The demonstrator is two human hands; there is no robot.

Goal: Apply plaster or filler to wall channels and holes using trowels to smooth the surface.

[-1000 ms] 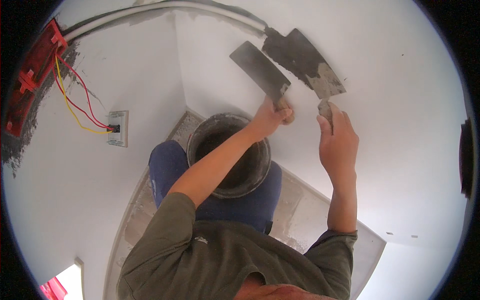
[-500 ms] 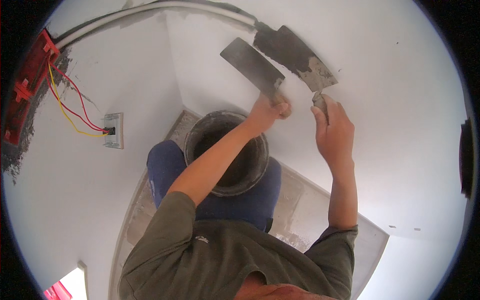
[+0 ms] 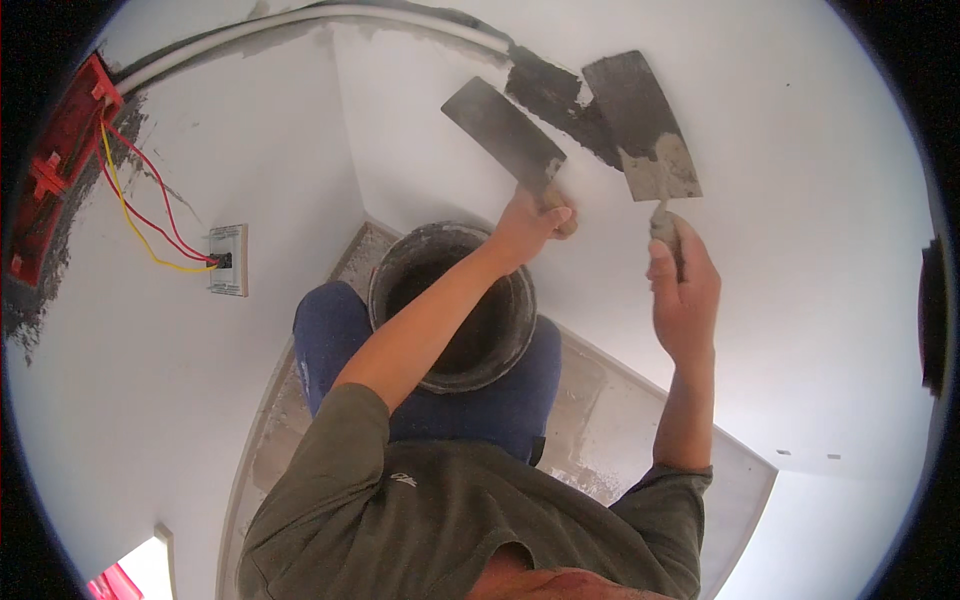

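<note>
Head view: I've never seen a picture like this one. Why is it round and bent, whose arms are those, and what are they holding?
The camera sits on the person's head and looks down through a fisheye lens, so straight edges curve near the rim. The two forearms rising from the bottom are the wearer's own. The left hand grips a wide flat putty knife. The right hand grips a second blade with pale filler on it, held against a dark patch on the white wall. Below, between the knees, stands a dark bucket. At left are a red wall box, loose red and yellow wires and a socket plate.
</note>
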